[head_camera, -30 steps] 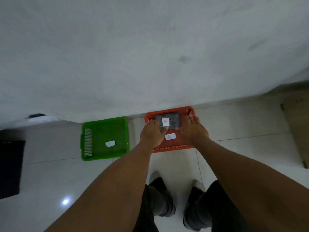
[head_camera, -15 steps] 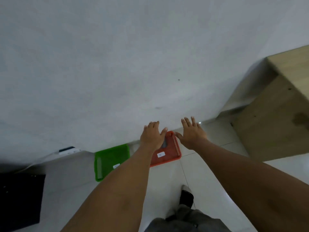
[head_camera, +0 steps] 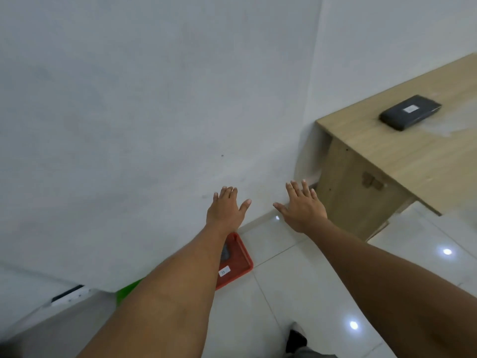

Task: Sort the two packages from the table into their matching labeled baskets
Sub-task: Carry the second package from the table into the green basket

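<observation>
Two hands, mine, hang empty in front of the grey wall [head_camera: 154, 112], both palm-down. Wooden table [head_camera: 418, 156] at right carries one black package [head_camera: 410, 112], lying flat near its far edge, with a small white label too blurred to read. Red basket [head_camera: 241, 257] on the floor, partly behind my left forearm, holds a dark package [head_camera: 226, 252] and bears a white tag with an unreadable mark. Green basket [head_camera: 126, 293] shows only as a sliver. Left hand [head_camera: 225, 210]: fingers together, thumb out. Right hand [head_camera: 303, 208]: fingers spread.
</observation>
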